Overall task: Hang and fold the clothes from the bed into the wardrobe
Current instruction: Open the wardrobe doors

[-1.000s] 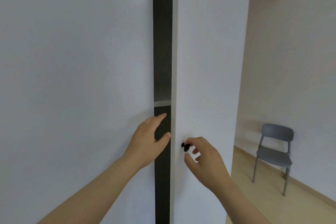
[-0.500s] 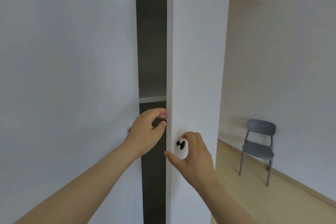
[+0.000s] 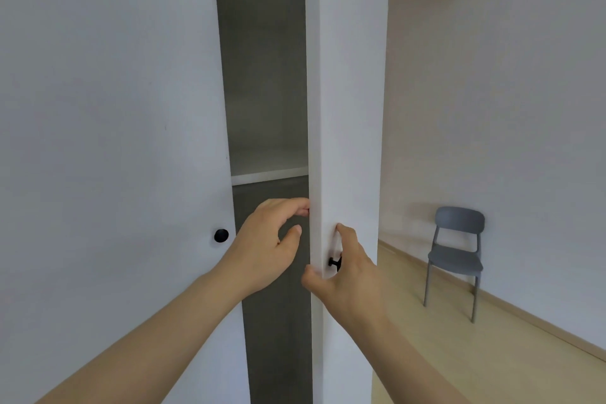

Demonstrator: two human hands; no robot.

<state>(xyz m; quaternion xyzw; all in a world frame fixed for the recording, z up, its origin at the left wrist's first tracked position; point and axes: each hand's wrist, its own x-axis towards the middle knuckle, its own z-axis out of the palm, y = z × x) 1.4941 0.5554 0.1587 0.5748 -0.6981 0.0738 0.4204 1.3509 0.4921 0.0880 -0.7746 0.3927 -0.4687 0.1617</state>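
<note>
Fingers of left hand hooked behind open door edge; right hand pinched same edge, thumb opposing fingers, beside knob.

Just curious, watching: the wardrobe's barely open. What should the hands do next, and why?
Probably swing the right door wider: the left hand and right hand both hold its edge, yet the opening looks too narrow to reach in.

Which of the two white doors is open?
The right door, swung out so its thin edge faces us; the left hand and right hand both hold it. The left door sits flat, its black knob untouched.
</note>
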